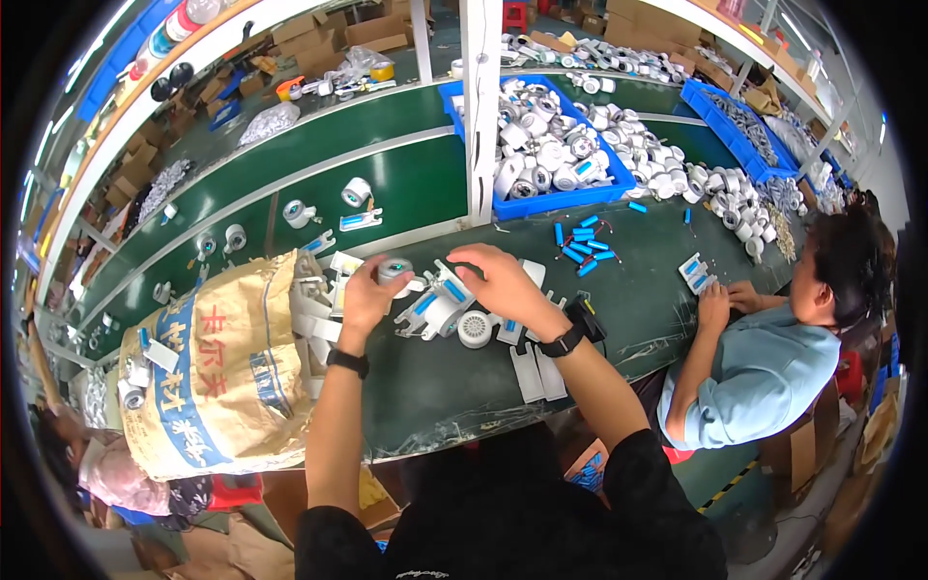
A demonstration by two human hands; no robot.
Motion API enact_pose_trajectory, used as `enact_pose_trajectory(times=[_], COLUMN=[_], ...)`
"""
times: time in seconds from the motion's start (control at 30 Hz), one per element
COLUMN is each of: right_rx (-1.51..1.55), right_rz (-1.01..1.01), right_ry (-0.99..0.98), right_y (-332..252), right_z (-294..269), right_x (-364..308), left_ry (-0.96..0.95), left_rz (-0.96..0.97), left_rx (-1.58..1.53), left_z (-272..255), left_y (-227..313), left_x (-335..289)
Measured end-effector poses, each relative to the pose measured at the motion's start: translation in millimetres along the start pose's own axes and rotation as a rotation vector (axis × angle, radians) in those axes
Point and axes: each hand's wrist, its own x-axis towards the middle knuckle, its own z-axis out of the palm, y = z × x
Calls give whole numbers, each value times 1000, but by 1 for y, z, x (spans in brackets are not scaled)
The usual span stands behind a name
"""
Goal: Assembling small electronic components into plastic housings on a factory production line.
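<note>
My left hand (363, 302) is closed on a small white fan head (394, 269), a round grey-rimmed unit lifted just above the bench. Curled over the pile in front of me, my right hand (503, 280) has its fingertips on the edge of a white plastic casing (449, 288) with a blue battery in it. Beside and under it lie more white casings and a round part with a slotted grille (475, 329). Flat white covers (537, 373) lie near my right wrist. White plastic parts (314, 314) spill from the mouth of a woven sack (217, 372) at my left.
Blue batteries with wires (585, 244) lie right of the pile. A blue crate (565, 201) heaped with white fan parts stands beyond, and a metal post (480, 116) rises beside it. Fan units sit on the green conveyor (406, 179). A co-worker (764, 338) handles a casing at right.
</note>
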Motion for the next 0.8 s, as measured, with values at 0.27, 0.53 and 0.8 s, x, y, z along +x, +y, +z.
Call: enact_pose_trajectory(times=[0.27,0.53,0.8], right_rx=[-35,109,547], right_rz=[-136,-199,5], right_ry=[139,234,67], right_y=[-37,-51,-61], right_z=[50,59,66], right_x=[-4,0,0], left_ry=[60,12,34], left_rz=[340,334,200], left_rx=[-761,-1109,-1369], left_z=[-16,-35,-37], left_y=[36,45,58], left_x=[-50,-51,-36])
